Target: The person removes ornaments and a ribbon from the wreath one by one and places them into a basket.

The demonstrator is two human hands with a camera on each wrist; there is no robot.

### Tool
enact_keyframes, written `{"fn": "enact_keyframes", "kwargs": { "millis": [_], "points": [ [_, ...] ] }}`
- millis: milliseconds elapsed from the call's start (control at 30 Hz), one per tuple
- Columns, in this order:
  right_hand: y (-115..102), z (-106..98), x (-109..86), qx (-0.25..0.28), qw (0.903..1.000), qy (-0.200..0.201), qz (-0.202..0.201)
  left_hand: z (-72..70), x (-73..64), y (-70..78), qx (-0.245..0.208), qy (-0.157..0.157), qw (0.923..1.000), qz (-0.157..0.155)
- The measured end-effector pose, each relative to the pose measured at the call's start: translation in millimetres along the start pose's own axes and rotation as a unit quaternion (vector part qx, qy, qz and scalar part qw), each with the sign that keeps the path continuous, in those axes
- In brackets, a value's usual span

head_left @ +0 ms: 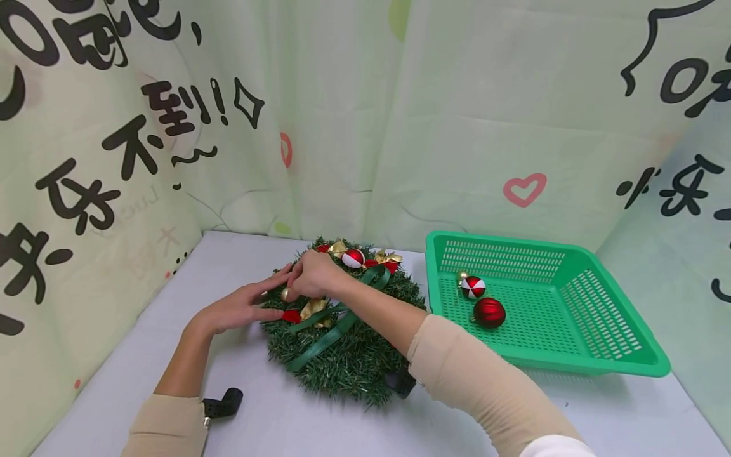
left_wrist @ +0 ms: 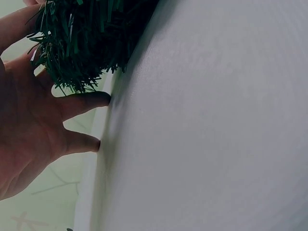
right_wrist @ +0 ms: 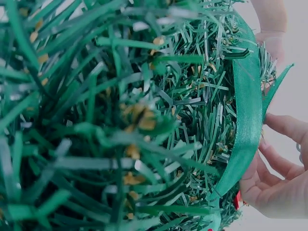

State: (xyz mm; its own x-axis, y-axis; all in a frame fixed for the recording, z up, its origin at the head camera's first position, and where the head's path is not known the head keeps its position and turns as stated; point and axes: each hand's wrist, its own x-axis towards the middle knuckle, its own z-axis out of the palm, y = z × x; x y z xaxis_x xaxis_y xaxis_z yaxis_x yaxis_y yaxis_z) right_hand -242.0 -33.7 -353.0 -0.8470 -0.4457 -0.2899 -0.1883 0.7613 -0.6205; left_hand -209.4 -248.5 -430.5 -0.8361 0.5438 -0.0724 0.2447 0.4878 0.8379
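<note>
A green tinsel wreath (head_left: 360,362) lies on the white table, trimmed with gold bows, red ribbon and a red-and-white ball (head_left: 353,258). My right hand (head_left: 316,276) reaches over the wreath to its left side, fingers curled, and pinches a small gold ball (head_left: 285,294); the exact contact is partly hidden. My left hand (head_left: 245,306) is spread against the wreath's left edge, beside a red bow (head_left: 292,316). In the left wrist view, two fingertips of the left hand (left_wrist: 38,115) meet the tabletop. A dark green ribbon (right_wrist: 248,96) trails across the wreath.
Right of the wreath stands a green plastic basket (head_left: 599,363). Inside it lie a shiny red ball (head_left: 488,313), a red-and-white ball (head_left: 473,287) and a small gold ball (head_left: 463,276). A printed curtain (head_left: 485,127) hangs behind the table (head_left: 257,406).
</note>
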Motion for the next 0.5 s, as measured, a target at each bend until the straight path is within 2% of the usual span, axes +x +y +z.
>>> {"fn": "enact_keyframes", "kwargs": {
  "millis": [500],
  "points": [
    [-1.2, -13.3, -8.9, 0.063, 0.9980, -0.006, 0.002, 0.9, -1.2, 2.9, 0.011, 0.005, 0.9999, -0.003]
  ]
}}
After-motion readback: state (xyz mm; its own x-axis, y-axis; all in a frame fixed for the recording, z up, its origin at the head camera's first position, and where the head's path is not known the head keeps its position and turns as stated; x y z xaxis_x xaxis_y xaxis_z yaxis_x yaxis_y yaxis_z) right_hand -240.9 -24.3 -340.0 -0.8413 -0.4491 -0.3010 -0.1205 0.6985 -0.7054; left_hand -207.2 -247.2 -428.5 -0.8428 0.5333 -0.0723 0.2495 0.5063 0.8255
